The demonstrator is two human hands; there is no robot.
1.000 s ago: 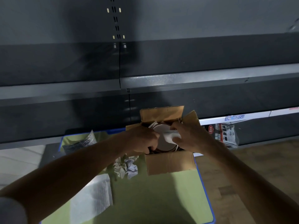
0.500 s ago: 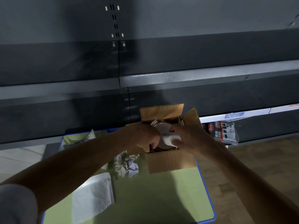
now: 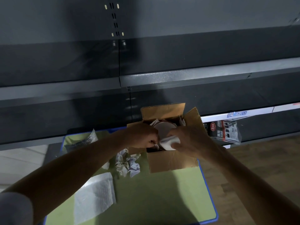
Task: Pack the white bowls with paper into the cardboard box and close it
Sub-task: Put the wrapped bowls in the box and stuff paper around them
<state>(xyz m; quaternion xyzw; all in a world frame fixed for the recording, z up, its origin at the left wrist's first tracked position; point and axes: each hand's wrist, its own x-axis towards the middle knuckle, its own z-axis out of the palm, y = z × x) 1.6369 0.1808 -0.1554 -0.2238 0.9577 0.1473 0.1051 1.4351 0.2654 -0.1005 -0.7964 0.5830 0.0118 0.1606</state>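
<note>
A brown cardboard box (image 3: 172,161) stands open at the far end of a green mat, its flaps raised. A white bowl (image 3: 164,129) lies inside it, with bits of white paper around its far rim. Over the box opening, my right hand (image 3: 188,142) pinches a folded piece of white paper (image 3: 168,142) against the bowl's near edge. My left hand (image 3: 142,135) is curled at the bowl's left side, fingers closed on the paper's edge. The bowl's lower part is hidden by both hands.
A crumpled paper ball (image 3: 127,164) lies left of the box and a flat white paper sheet (image 3: 94,197) nearer me on the green mat (image 3: 154,200). A foil-like wrap (image 3: 86,141) sits far left. Dark shelving (image 3: 146,75) rises behind; a packaged item (image 3: 225,132) hangs at right.
Both hands stay over the box and have shifted only slightly; my right hand has worked the white paper a little lower against the bowl's near edge.
</note>
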